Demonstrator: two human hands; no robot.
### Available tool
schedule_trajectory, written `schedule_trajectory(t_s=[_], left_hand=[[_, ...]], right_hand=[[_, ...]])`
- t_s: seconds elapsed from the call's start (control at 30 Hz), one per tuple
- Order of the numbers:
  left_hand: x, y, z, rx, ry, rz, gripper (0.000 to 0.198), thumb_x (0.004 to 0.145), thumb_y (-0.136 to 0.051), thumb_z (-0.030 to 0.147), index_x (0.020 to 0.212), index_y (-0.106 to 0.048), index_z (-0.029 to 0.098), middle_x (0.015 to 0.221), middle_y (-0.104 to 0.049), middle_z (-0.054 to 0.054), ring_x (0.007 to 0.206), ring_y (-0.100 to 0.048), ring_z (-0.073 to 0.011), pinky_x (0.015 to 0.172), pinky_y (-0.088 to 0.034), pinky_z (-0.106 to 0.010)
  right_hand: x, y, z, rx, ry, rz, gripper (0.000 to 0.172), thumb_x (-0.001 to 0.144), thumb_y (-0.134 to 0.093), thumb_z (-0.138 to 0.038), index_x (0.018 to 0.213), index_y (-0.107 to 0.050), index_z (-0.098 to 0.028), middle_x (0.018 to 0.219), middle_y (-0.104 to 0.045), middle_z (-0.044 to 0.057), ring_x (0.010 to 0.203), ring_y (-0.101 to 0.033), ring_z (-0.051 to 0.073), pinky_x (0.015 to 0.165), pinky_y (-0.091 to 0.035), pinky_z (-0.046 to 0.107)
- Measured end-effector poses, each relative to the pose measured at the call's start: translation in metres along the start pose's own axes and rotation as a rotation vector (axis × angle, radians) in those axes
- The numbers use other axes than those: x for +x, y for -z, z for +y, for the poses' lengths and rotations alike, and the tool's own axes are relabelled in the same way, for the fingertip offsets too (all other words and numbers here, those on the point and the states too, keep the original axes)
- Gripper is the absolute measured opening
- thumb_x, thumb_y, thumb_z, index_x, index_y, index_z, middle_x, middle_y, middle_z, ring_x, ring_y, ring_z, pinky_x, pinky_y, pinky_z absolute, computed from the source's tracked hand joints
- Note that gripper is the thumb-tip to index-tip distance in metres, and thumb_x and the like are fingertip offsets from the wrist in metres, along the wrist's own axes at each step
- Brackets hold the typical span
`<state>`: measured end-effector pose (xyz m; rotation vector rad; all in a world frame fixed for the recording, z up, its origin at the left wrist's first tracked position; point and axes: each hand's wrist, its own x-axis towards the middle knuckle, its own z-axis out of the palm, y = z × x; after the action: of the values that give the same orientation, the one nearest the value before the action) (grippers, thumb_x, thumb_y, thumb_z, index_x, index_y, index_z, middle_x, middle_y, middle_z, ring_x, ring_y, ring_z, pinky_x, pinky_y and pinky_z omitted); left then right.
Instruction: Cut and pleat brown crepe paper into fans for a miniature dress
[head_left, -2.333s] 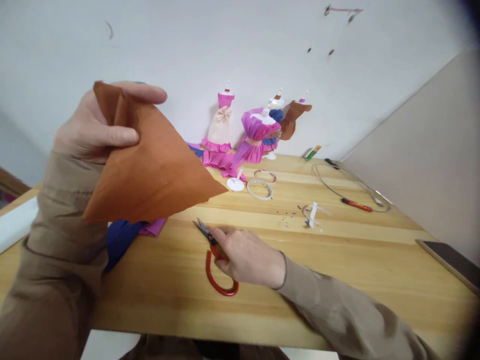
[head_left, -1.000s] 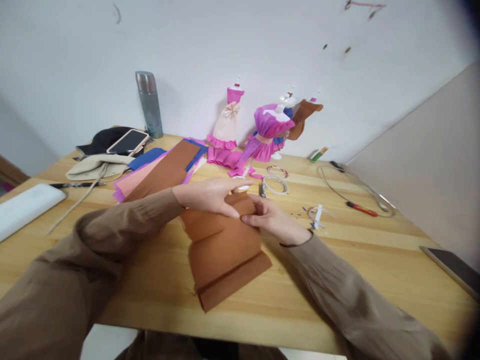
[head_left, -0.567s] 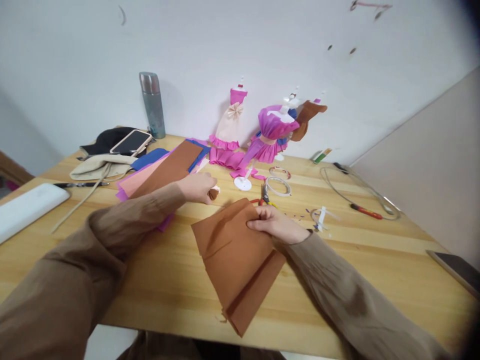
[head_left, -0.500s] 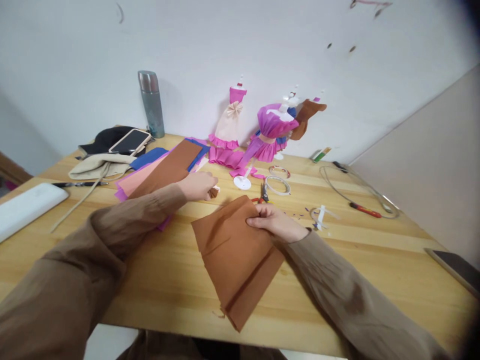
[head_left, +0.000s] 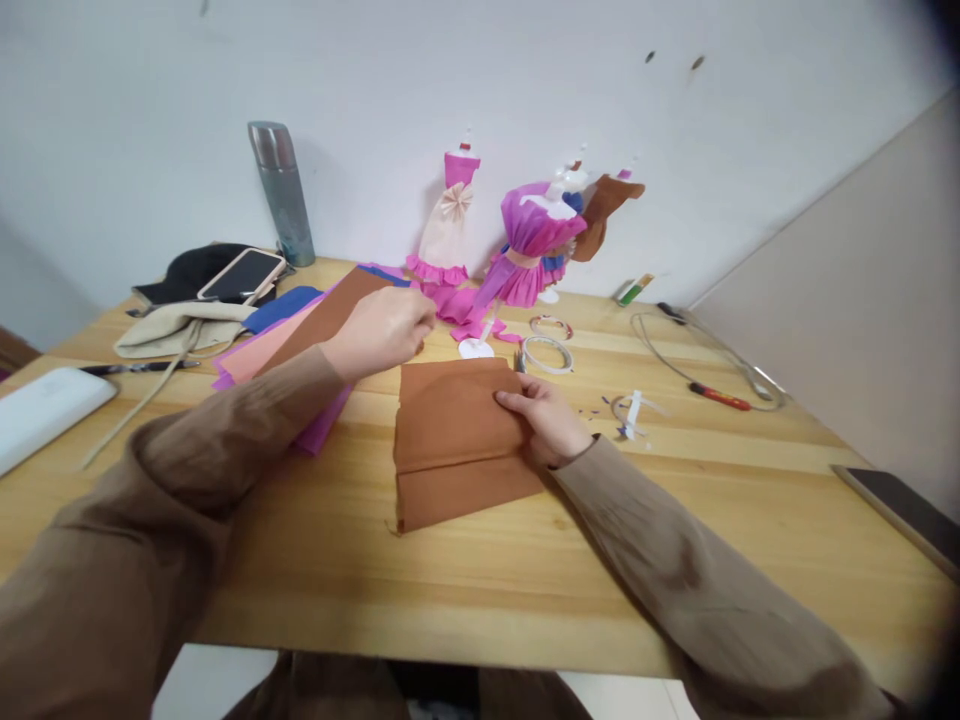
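Note:
A folded brown cloth (head_left: 454, 440) lies flat on the wooden table (head_left: 465, 590), its fold running across the near part. My right hand (head_left: 546, 422) grips the cloth's right edge, thumb on top and fingers curled. My left hand (head_left: 381, 328) hovers closed in a loose fist just past the cloth's far left corner, over a fanned stack of brown, pink, purple and blue sheets (head_left: 300, 322). What its fingers hold, if anything, is hidden.
Small dress forms in pink, purple and brown paper dresses (head_left: 525, 240) stand at the wall. Nearby are tape rings (head_left: 546, 352), a grey flask (head_left: 281, 190), a phone (head_left: 241, 273) on bags, a cable with a red tool (head_left: 716, 397), and a dark tablet (head_left: 900, 508).
The brown cloth has been turned and drawn nearer, so its fold now lies crosswise. My right hand shifted to its right edge; my left hand lifted off the table, still closed.

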<state>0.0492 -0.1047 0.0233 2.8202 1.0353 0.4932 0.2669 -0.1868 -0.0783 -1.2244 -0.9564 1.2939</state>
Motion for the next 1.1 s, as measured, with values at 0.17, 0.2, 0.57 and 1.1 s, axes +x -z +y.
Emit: schedule_trajectory(t_s=[0.17, 0.2, 0.57, 1.1], left_hand=[[-0.024, -0.003, 0.04, -0.11, -0.514, -0.503, 0.007, 0.076, -0.068, 0.021, 0.074, -0.064, 0.016, 0.078, -0.067, -0.002, 0.069, -0.056, -0.0133, 0.065, -0.039, -0.025], [-0.029, -0.008, 0.049, -0.099, -0.562, -0.572, 0.011, 0.076, -0.07, 0.025, 0.074, -0.064, 0.016, 0.079, -0.068, -0.002, 0.067, -0.056, -0.0138, 0.06, -0.038, -0.026], [-0.023, -0.046, 0.046, -0.244, -0.45, -0.656, 0.015, 0.076, -0.052, 0.008, 0.064, -0.057, 0.017, 0.063, -0.063, 0.0, 0.054, -0.05, -0.0122, 0.053, -0.035, -0.026], [-0.013, 0.02, 0.039, -0.386, -0.227, -0.641, 0.021, 0.085, -0.048, 0.024, 0.073, -0.064, 0.018, 0.071, -0.066, 0.002, 0.066, -0.056, -0.0105, 0.062, -0.039, -0.021]], right_hand=[[0.001, 0.007, -0.008, -0.343, 0.136, 0.015, 0.038, 0.066, -0.065, -0.032, 0.1, -0.064, -0.015, 0.098, -0.07, 0.01, 0.082, -0.065, 0.022, 0.08, -0.051, 0.04], [-0.001, 0.009, -0.013, -0.499, 0.233, 0.086, 0.04, 0.067, -0.064, -0.03, 0.103, -0.064, -0.015, 0.104, -0.068, 0.011, 0.086, -0.063, 0.023, 0.081, -0.05, 0.04], [-0.049, 0.012, -0.044, -1.136, 0.478, -0.716, 0.03, 0.078, -0.068, -0.033, 0.103, -0.065, -0.017, 0.098, -0.062, 0.01, 0.089, -0.059, 0.02, 0.079, -0.047, 0.032], [-0.041, 0.018, -0.031, -0.974, 0.388, -0.822, 0.044, 0.084, -0.058, -0.051, 0.102, -0.066, -0.012, 0.087, -0.065, 0.009, 0.073, -0.059, 0.016, 0.066, -0.046, 0.027]])
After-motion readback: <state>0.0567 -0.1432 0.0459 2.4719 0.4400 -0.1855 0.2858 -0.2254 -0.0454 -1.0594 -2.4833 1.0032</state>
